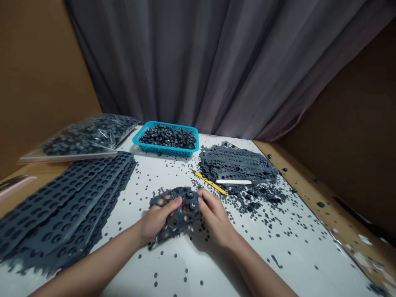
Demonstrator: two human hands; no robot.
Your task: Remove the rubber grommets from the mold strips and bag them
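Between my hands, above the white tabletop, is a dark grey perforated rubber sheet (175,219), bent over and full of round holes. My left hand (156,219) grips its left side, thumb on top and fingers underneath. My right hand (216,214) pinches its right edge, with thumb and forefinger close to a small round stud in the sheet. The fingers behind the sheet are partly hidden. Beyond it lie a yellow pencil-like tool (210,182) and a white pen-like stick (233,182).
A blue basket (167,150) of small black parts stands at the back. A clear bag (89,134) of similar parts lies left, near stacked perforated sheets (68,206). Punched sheets (238,163) are piled right. Small black discs litter the white table (123,258). A grey curtain (173,62) hangs behind.
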